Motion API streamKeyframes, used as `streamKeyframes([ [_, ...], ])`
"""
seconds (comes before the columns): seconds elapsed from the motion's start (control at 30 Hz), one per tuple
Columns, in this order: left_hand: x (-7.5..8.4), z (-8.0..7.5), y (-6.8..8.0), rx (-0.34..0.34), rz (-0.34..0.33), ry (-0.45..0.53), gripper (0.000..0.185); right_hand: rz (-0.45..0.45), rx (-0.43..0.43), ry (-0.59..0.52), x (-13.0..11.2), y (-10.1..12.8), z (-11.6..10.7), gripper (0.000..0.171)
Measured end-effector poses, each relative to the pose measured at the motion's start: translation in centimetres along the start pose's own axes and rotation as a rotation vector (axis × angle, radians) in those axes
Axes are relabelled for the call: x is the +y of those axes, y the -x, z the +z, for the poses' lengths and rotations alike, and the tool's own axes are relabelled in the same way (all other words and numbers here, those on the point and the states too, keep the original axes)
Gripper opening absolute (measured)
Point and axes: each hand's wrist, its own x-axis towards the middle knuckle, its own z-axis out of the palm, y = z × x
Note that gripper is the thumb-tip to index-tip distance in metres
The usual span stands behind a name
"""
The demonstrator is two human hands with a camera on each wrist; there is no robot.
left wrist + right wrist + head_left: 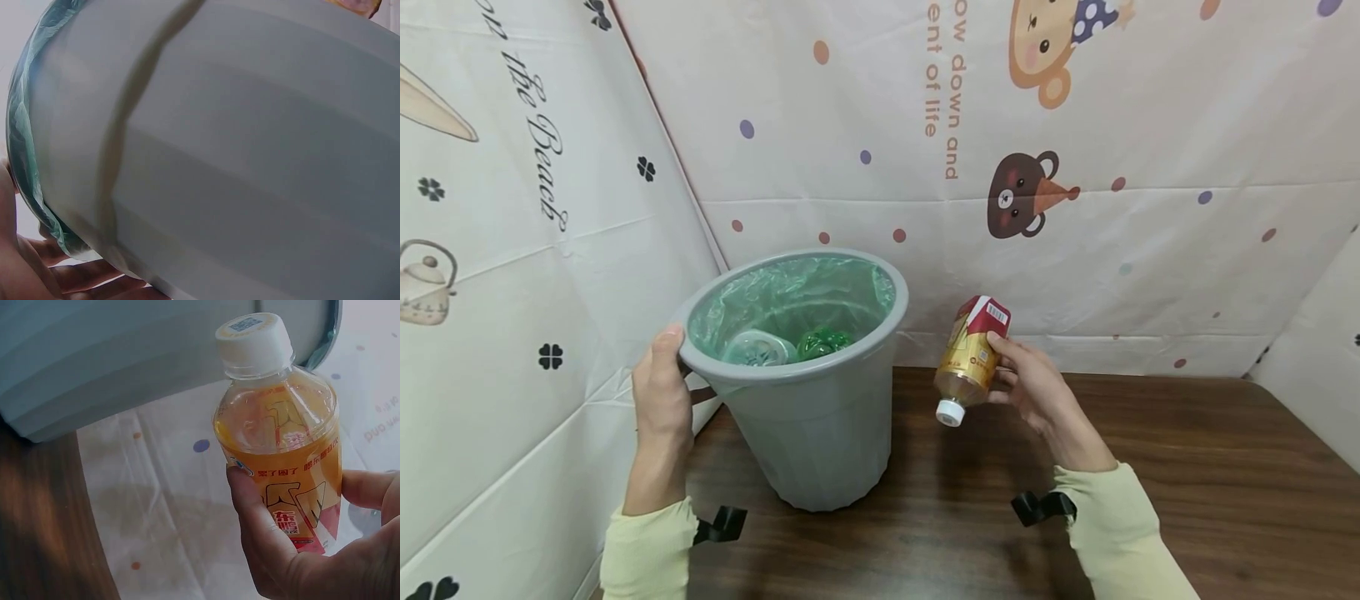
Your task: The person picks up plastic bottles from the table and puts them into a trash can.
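Observation:
A grey trash bin [827,442] lined with a thin green bag [790,292] tilts on the table in the head view. My left hand [662,392] grips its rim on the left, thumb on top and fingers underneath. Inside lie a clear plastic container [758,348] and a crumpled green piece [822,342]. To the right of the bin, my right hand [1033,383] holds a drink bottle [970,358] with a yellow and red label, its white cap [950,412] pointing down. In the right wrist view, fingers and thumb wrap the bottle [281,462].
The dark wooden table [1187,467] reaches to the right and front. White printed sheets [820,150] hang behind and along the left side, close to the bin. A black strap [722,525] circles each sleeve near the wrist.

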Motion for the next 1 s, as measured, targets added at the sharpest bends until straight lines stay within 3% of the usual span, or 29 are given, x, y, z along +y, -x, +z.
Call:
streamKeyframes([
  [1.0,0.1,0.0,-0.1,0.023,-0.019,-0.024,0.048,-0.093,-0.205,-0.028,-6.3,1.5,2.2,0.071],
])
